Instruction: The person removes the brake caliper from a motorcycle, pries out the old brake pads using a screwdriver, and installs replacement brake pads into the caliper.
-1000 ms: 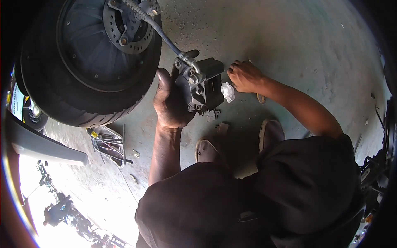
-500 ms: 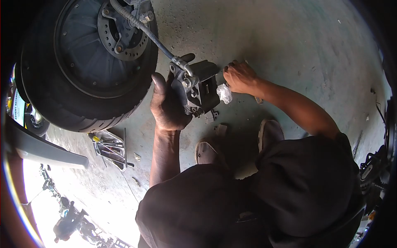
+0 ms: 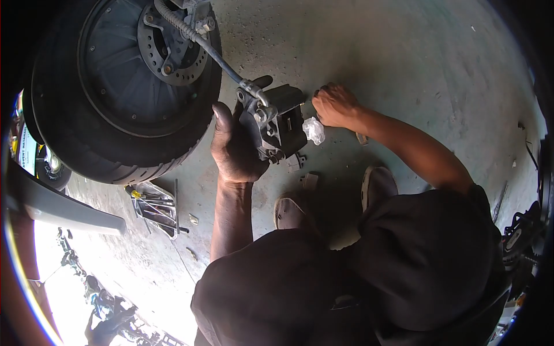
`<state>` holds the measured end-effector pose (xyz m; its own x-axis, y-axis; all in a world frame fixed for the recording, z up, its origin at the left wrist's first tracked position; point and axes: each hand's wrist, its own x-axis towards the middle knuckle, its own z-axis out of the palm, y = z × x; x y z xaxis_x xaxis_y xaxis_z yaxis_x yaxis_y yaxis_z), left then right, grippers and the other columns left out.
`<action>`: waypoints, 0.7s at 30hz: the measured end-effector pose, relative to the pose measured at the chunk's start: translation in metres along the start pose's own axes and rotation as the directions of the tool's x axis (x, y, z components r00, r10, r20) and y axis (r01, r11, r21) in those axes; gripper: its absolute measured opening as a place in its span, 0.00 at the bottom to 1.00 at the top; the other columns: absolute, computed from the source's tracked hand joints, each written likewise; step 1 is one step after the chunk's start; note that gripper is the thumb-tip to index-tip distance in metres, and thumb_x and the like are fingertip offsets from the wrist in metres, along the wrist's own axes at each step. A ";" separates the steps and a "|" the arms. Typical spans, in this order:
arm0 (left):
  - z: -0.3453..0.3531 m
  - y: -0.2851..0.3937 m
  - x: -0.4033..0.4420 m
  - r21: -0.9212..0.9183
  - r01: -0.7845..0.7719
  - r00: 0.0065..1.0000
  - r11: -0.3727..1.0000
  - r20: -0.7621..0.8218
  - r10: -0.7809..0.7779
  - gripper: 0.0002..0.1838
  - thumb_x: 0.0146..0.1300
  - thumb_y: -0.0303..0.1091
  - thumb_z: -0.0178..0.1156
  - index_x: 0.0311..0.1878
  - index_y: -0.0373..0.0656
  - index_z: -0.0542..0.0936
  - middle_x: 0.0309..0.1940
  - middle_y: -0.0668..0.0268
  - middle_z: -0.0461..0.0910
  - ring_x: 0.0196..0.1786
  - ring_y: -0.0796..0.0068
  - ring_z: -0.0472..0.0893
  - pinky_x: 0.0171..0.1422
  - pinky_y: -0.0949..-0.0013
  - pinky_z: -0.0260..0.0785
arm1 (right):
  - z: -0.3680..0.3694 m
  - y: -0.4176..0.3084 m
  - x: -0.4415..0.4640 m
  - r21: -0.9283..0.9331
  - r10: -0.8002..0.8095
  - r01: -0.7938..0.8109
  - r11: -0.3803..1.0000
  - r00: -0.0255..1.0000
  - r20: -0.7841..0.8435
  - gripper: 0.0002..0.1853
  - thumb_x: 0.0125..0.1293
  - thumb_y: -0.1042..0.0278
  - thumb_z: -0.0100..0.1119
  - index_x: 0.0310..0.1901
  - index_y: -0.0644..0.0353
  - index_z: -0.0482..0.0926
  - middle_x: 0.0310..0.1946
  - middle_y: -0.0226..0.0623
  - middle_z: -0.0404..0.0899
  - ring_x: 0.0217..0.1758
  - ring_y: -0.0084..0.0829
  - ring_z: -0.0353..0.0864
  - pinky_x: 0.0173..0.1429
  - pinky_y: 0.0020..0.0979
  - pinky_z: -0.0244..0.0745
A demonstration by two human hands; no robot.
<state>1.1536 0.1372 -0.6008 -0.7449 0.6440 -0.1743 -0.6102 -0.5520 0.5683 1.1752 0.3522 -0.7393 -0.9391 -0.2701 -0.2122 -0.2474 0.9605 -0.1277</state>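
My left hand (image 3: 239,150) is wrapped round a dark brake caliper (image 3: 277,124), its thumb up on the near side. A hose (image 3: 216,55) runs from the caliper up to the wheel side. Just right of the caliper, my right hand (image 3: 334,105) has its fingers curled together; whatever they grip is too small or hidden to make out. Beneath that hand lies a crumpled clear plastic piece (image 3: 314,131). Small brake pads (image 3: 310,180) rest on the floor below the caliper.
A large tyre (image 3: 121,150) with a brake disc (image 3: 193,68) fills the upper left. A tray of tools (image 3: 158,209) sits on the floor below it. My shoes (image 3: 291,213) are beneath my hands. Bike parts (image 3: 519,233) stand at the right edge, and a person (image 3: 109,323) shows at lower left.
The view has shifted slightly, and the caliper in my left hand appears a little further left and lower. My right hand stays closed beside it. The person outside has moved down and right.
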 end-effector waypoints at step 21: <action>0.001 -0.001 0.001 0.057 0.000 1.000 0.998 -0.017 0.001 0.50 0.62 0.70 0.46 0.70 0.31 0.55 0.61 0.43 0.69 0.58 0.43 0.75 0.61 0.41 0.69 | 0.013 0.019 -0.027 0.179 -0.033 0.072 0.981 0.977 -0.212 0.12 0.54 0.65 0.62 0.36 0.63 0.75 0.37 0.44 0.78 0.44 0.43 0.79 0.49 0.41 0.76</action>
<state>1.1543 0.1390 -0.6004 -0.7499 0.6343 -0.1880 -0.5939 -0.5204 0.6135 1.1990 0.3772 -0.7483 -0.9597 -0.2809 0.0023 -0.2674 0.9110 -0.3141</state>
